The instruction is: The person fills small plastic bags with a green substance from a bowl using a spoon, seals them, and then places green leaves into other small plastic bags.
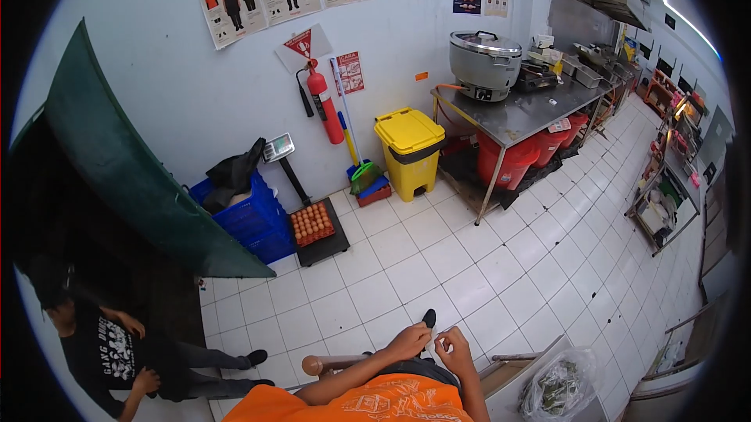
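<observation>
Close together in front of my waist are my left hand [411,340] and my right hand [455,350], with a narrow gap between them. The left fingers are curled into a loose fist, and the right fingers are bent toward the thumb. Whatever they might hold is hidden or too small to make out. Beside my right forearm, a clear plastic bag [559,383] of green leaves rests on a pale surface. A rounded brown wooden piece [314,365] shows beside my left forearm.
A person [117,344] in black stands at left by a green curtain [141,164]. Ahead are blue crates [254,222], an egg tray [312,222] on a scale [332,246], a yellow bin [411,164], a fire extinguisher [323,101], and a steel table [516,121] bearing a large cooker [485,66].
</observation>
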`<state>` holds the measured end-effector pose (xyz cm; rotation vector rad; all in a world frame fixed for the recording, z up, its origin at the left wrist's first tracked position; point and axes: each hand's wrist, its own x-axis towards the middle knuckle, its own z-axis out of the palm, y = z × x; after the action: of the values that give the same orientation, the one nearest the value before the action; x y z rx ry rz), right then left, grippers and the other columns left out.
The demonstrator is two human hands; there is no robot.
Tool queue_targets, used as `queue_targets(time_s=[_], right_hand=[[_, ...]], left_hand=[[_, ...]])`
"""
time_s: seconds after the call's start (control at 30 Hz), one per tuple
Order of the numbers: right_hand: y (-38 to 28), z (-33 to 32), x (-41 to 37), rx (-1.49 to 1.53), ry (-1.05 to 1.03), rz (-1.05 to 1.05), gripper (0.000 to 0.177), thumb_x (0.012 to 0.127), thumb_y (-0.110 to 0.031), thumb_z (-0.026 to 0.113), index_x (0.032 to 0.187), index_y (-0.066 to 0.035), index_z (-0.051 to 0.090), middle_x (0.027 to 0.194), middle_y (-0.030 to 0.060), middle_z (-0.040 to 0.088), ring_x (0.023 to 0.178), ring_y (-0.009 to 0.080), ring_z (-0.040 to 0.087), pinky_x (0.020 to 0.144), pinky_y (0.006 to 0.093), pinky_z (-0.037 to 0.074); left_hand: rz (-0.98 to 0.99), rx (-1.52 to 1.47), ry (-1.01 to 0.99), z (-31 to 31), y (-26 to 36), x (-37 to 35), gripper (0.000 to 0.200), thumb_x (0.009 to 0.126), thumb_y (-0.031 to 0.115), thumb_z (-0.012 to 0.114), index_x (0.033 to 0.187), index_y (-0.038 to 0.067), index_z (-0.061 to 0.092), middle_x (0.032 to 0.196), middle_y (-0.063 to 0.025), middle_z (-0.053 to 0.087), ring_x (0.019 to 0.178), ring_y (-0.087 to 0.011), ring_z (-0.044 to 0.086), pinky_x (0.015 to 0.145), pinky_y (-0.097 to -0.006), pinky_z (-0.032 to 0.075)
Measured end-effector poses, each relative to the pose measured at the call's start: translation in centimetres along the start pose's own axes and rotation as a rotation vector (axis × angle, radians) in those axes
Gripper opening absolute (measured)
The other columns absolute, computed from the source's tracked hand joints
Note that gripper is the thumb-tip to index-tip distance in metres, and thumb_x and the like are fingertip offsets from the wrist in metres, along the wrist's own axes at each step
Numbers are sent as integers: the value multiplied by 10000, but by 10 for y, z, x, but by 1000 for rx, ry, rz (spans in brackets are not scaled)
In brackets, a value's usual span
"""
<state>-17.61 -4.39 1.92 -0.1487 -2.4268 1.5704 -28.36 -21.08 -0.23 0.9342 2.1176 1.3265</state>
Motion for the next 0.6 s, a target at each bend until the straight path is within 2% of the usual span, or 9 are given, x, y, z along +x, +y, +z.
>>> queue_targets(time_s=[0.07, 0.17, 0.2, 0.23, 0.33, 0.37, 0.47, 0.5, 0.6], right_hand=[[0, -4, 0, -2, -6, -117, 150, 867, -43, 702, 1015, -60, 726, 868, 102, 546, 737, 218, 595, 650, 330, 493], [0, -14, -6, 15, 16, -96, 135, 830, -4, 684, 949, -50, 730, 865, 87, 508, 727, 197, 559, 636, 313, 475], [0, -21, -4, -3, 22, -107, 129, 821, 12, 678, 924, -48, 728, 864, 82, 492, 727, 183, 546, 623, 301, 461], [-3, -27, -6, -5, 52, -107, 98, 776, 3, 668, 863, -32, 697, 866, 80, 489, 719, 182, 541, 631, 298, 461], [15, -39, -25, 28, 201, -13, 78, 749, -7, 658, 825, -21, 659, 876, 81, 494, 715, 181, 537, 624, 293, 453], [2, -49, -31, 58, 279, 47, 63, 723, 3, 631, 783, -5, 614, 864, 89, 493, 707, 191, 530, 620, 297, 442], [-8, -67, -63, -8, 601, 69, 49, 708, 12, 600, 753, 6, 582, 843, 100, 488, 714, 202, 528, 616, 302, 429], [-17, -72, -74, 6, 700, 124, 37, 697, 23, 553, 718, 16, 522, 818, 106, 472, 704, 211, 503, 612, 304, 408], [-7, -73, -118, -51, 886, 217, 26, 723, 24, 562, 722, 17, 537, 833, 116, 486, 689, 238, 501, 617, 326, 421]], left_hand=[[-54, -162, -47, 8, -8, 2, 256, 1031, 204, 488, 884, 8, 564, 789, -94, 549, 753, -207, 565, 714, -339, 468], [-221, -370, -219, 14, -8, 7, 312, 1054, 232, 467, 861, 17, 586, 793, -12, 557, 754, -111, 537, 696, -284, 455], [-156, -400, -294, 17, -11, 12, 311, 1052, 247, 474, 862, 34, 596, 788, -8, 561, 748, -103, 532, 705, -270, 448], [-178, -457, -399, 24, -15, 19, 306, 1048, 251, 482, 860, 38, 597, 789, -5, 562, 749, -99, 525, 707, -268, 446], [-230, -600, -692, 51, -15, 55, 291, 1036, 251, 496, 856, 44, 595, 797, 4, 568, 751, -93, 512, 706, -265, 441], [-255, -627, -803, 59, -11, 67, 286, 1032, 249, 499, 855, 45, 594, 801, 6, 571, 752, -91, 509, 705, -265, 439], [-35, -364, -1026, 82, 28, 98, 264, 1009, 223, 516, 836, 37, 588, 800, -2, 573, 751, -91, 502, 702, -269, 436], [11, -208, -1121, 89, 54, 109, 257, 992, 205, 540, 822, 16, 576, 801, -11, 547, 759, -96, 503, 696, -275, 436], [112, -146, -1295, 130, 102, 121, 273, 981, 206, 562, 810, -7, 563, 785, -17, 509, 766, -102, 508, 687, -287, 440]])
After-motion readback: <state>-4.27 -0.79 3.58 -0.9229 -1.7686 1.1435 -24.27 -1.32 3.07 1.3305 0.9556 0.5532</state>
